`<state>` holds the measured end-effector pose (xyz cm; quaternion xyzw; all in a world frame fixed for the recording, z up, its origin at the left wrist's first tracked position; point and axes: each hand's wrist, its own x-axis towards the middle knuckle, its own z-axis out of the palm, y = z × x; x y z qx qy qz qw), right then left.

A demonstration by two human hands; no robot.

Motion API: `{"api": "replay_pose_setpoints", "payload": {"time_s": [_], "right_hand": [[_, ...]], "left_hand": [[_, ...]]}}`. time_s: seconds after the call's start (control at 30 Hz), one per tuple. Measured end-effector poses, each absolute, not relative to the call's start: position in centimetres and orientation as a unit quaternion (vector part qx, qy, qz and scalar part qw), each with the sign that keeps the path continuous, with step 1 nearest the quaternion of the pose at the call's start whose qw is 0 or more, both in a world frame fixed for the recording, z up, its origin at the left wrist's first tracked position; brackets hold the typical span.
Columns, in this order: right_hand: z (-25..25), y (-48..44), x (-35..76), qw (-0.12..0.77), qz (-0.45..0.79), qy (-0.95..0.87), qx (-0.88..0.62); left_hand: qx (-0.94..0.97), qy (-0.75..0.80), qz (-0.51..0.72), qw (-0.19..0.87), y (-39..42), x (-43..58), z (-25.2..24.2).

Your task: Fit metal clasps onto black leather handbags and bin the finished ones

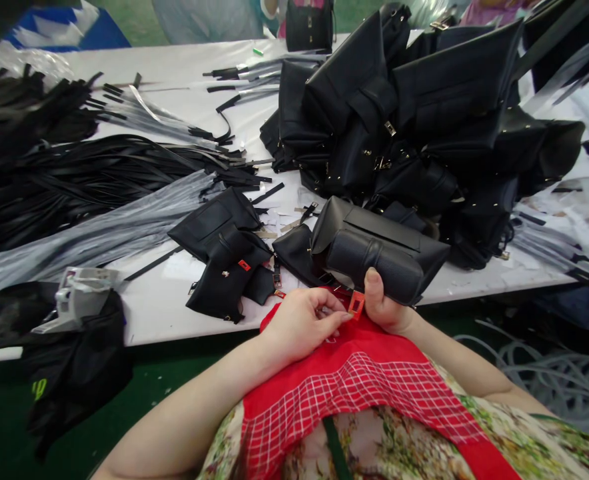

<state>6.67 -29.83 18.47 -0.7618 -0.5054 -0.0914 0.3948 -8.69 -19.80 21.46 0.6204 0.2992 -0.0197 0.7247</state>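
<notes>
My right hand (385,301) grips a black handbag (374,247) from below, its thumb pressed on the front flap. From the bag's lower edge hangs a small rectangular clasp (356,305) with a red covering. My left hand (310,321) is closed, thumb and fingertips pinched at the clasp's left edge. Left of my hands, on the table, lies another black bag (224,250) with a similar red-covered clasp (244,265). A smaller black bag part (294,257) with a strap and buckle is partly hidden behind the held bag.
A large heap of black bags (454,107) covers the table's right side. Bundles of black straps (99,180), some in clear plastic, lie at the left. A grey tape dispenser (82,297) sits on the near left edge over black cloth. People stand across the table.
</notes>
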Motion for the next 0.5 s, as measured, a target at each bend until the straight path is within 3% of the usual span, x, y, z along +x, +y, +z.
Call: {"api": "replay_pose_setpoints", "payload": {"time_s": [0.23,0.5], "right_hand": [[18.5,-29.8,6.7,0.402,-0.016,-0.521,-0.753],[18.5,-29.2,6.7,0.359,-0.126,-0.551,-0.743]], "left_hand": [[0.635,0.282,-0.029,0.719,-19.8,-8.2,21.4],[0.502,0.254,-0.087,0.822,-18.9,-9.0,22.5]]}}
